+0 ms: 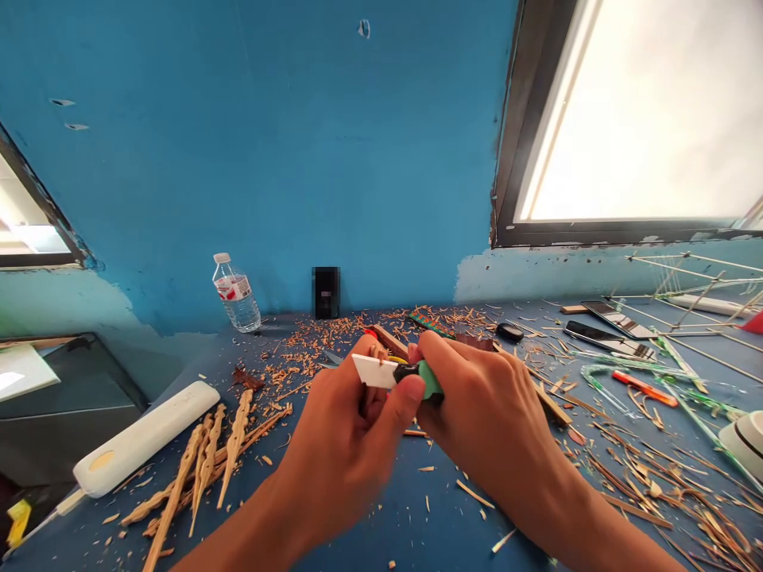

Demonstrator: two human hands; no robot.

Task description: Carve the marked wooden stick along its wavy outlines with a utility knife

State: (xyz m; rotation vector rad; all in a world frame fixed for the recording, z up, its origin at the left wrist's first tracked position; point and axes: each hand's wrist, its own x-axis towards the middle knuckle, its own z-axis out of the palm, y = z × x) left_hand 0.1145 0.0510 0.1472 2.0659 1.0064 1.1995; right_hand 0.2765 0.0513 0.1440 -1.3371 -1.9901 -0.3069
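In the middle of the head view, my right hand [477, 389] is closed around the green handle of a utility knife [373, 372]. Its wide pale blade points left, over the fingers of my left hand [339, 445]. My left hand is closed too, its thumb pressed by the knife's black collar. Behind the blade a small brownish piece of wood [380, 355] shows between the left fingers, mostly hidden. Below both hands lies the blue table top [369, 524], scattered with wood shavings [322, 338].
Carved wooden sticks [206, 469] and a white power strip [146, 437] lie at left. A water bottle [237, 294] stands by the wall. At right are phones [608, 340], an orange cutter [644, 389], a thin stick frame [709, 294] and a white round object [742, 441].
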